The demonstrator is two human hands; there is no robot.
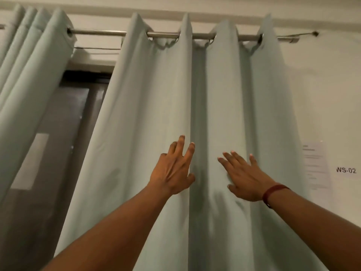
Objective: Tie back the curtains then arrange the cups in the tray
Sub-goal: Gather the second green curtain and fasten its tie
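You had both hands up against the right curtain (156,106), the pale green one that hung by metal eyelets from the rod (97,32) and filled the middle of the view. Your left hand (173,169) was spread wide with straight fingers, lying on the front fold with the fingertips at that fold's edge and the thumb toward the shadowed pleat beside it (more a press than a grip, as far as I could see). Your right hand (246,177) was wide and flat too, fingers fanned out on the next fold over, and the fabric dimpled a bit under the palm. A dark red wristband (273,192) sat on that wrist. The hands were near each other but apart, with the dark pleat between them. The left curtain (33,75) hung bunched at the far left, and the dark window (66,124) showed between the two curtains. On the wall (322,85) to the right were a paper sheet (316,165) and a WS-02 label (346,170).
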